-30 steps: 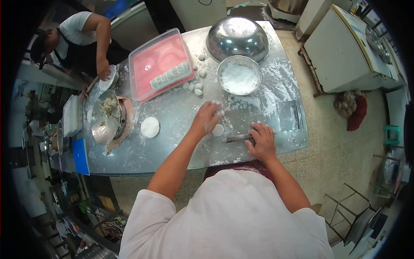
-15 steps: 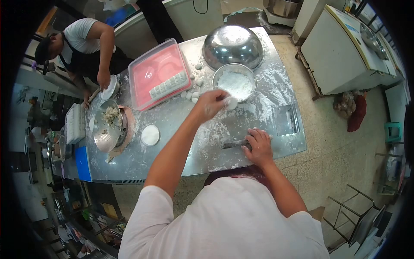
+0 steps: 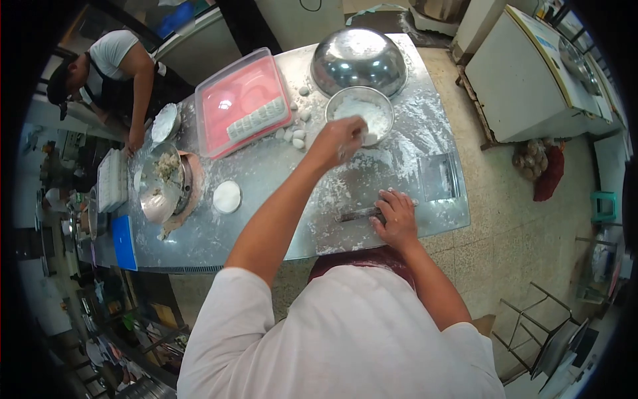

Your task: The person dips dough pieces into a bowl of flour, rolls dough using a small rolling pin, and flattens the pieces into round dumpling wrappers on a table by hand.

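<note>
My left hand [image 3: 343, 139] is closed, fingers pinched at the near rim of a metal bowl of white flour [image 3: 359, 110]. A small white dough round [image 3: 371, 139] shows at its fingertips, partly hidden. On the floured metal table, my right hand [image 3: 397, 219] is wrapped over one end of a dark rolling pin [image 3: 355, 215], which lies flat. Several small dough balls [image 3: 298, 139] are grouped left of my left hand. Farther left lies a flat white stack of dough rounds [image 3: 227, 197].
A pink-bottomed plastic tray [image 3: 222, 100] holds rows of white dumplings [image 3: 260, 118]. An upturned steel bowl [image 3: 359, 63] sits behind the flour. At left are a bowl of filling [image 3: 163, 193], a blue box [image 3: 125, 243] and a co-worker [image 3: 116, 73] bent over a white bowl [image 3: 165, 124].
My left hand has moved slightly right and away from me with the dough round, to the flour bowl's rim. My right hand stays on the rolling pin. The view has shifted slightly.
</note>
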Demonstrator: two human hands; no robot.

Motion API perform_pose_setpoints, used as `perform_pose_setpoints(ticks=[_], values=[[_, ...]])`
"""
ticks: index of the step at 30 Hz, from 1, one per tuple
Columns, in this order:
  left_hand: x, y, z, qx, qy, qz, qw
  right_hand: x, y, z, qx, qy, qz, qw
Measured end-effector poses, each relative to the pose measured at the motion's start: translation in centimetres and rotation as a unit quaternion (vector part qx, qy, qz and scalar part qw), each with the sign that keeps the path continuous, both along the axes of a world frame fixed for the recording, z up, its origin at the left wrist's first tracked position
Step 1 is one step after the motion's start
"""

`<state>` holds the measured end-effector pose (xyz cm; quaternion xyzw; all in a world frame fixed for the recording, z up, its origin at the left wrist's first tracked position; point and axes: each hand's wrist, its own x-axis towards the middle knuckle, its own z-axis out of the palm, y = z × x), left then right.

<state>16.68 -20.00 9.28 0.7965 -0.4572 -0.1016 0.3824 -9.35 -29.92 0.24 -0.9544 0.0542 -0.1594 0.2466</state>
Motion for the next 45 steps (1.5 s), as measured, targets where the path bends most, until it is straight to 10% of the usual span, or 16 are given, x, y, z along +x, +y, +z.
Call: perform_pose_setpoints(ticks=[5, 15, 25, 33, 38, 45], values=[[-7.6, 8.6, -6.5, 0.124, 0.244, 0.019, 0.962, -1.5, 1.0, 0.6, -0.003, 0.049, 0.064, 0.997], [-7.5, 10.2, -6.7, 0.098, 0.115, 0.06, 0.987, 10.1, 1.2, 1.1, -0.133, 0.112, -0.046, 0.984], [-9.9, 11.9, -6.3, 0.159, 0.265, 0.056, 0.95, 4.0, 2.0, 0.2, -0.137, 0.111, 0.018, 0.984], [-8.7, 10.7, -7.9, 0.15, 0.045, 0.026, 0.987, 4.9, 2.1, 0.0, -0.111, 0.087, -0.014, 0.99], [-10.1, 11.7, -6.7, 0.129, 0.232, 0.083, 0.961, 0.1, 2.4, 0.6, -0.105, 0.119, 0.029, 0.987], [-8.8, 9.9, -7.3, 0.013, 0.056, 0.118, 0.991, 10.1, 1.8, 0.5, -0.125, 0.069, -0.067, 0.988]])
